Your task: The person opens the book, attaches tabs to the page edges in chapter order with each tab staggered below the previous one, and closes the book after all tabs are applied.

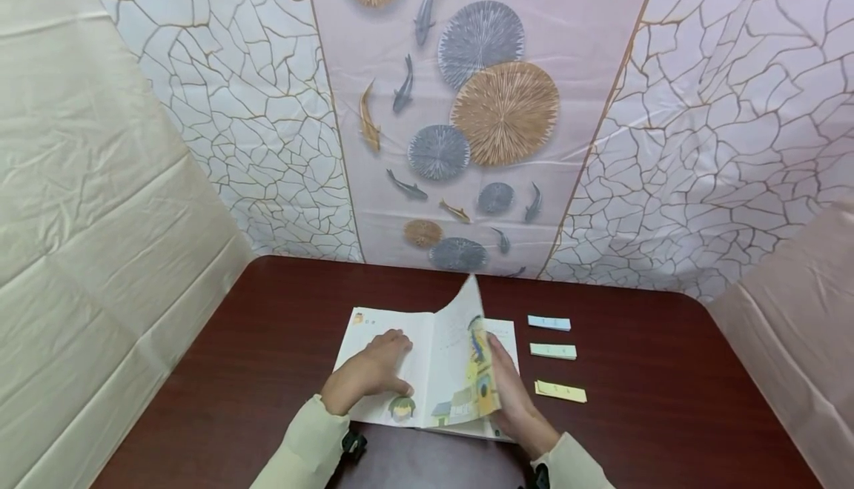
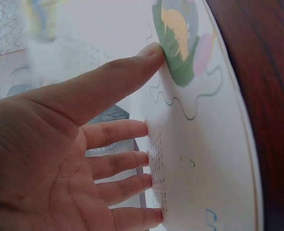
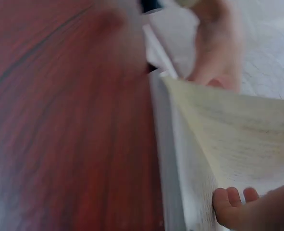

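White illustrated paper leaf (image 1: 459, 370): lengthwise from me, left of my nearer right hand (image 1: 512, 393), grip unclear.
Left hand (image 1: 370, 370): unclenched.

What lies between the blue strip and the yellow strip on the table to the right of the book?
A pale green strip lies between the blue strip and the yellow strip; the head view shows this.

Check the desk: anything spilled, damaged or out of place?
Nothing looks spilled or damaged. Minor: the yellow slips, right of the open book, look slightly misaligned, with an edge peeking out at their left end. The raised page isn't odd, since the right hand is against it.
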Demonstrator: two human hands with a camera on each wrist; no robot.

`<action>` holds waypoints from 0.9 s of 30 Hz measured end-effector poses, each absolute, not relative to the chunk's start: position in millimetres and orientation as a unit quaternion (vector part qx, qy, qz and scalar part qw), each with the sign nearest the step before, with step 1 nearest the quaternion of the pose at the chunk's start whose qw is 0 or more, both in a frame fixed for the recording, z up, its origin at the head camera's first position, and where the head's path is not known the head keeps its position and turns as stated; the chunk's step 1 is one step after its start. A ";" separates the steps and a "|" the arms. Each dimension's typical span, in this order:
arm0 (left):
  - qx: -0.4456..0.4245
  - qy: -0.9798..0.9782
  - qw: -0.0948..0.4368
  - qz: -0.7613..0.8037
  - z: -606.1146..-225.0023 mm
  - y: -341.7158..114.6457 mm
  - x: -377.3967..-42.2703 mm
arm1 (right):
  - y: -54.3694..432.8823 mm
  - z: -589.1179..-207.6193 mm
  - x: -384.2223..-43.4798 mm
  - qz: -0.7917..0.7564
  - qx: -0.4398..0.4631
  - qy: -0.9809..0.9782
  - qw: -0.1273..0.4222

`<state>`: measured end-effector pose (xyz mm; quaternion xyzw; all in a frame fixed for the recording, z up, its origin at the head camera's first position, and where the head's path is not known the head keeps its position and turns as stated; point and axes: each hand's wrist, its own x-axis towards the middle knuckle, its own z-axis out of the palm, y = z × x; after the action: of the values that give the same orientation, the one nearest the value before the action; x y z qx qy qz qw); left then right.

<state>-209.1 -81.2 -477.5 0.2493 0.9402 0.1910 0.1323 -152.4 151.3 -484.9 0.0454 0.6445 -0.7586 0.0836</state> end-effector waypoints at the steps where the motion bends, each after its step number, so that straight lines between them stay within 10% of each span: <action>1: 0.249 0.939 0.133 0.194 -478.1 -81.4 -208.9 | 147.8 -485.9 -151.9 -0.737 0.024 0.671 0.073; 13: 0.291 0.888 0.096 0.342 -491.9 -104.7 -221.6 | 130.6 -493.4 -144.8 -0.482 -0.174 0.852 0.106; 27: 0.052 0.816 0.131 0.561 -468.1 -152.2 -225.1 | 126.5 -490.3 -142.5 -0.397 -0.233 0.873 0.162</action>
<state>-225.1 -152.2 -468.1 0.0517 0.8157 0.5610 0.1308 -142.5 126.5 -490.3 -0.2328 0.8730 -0.3969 0.1616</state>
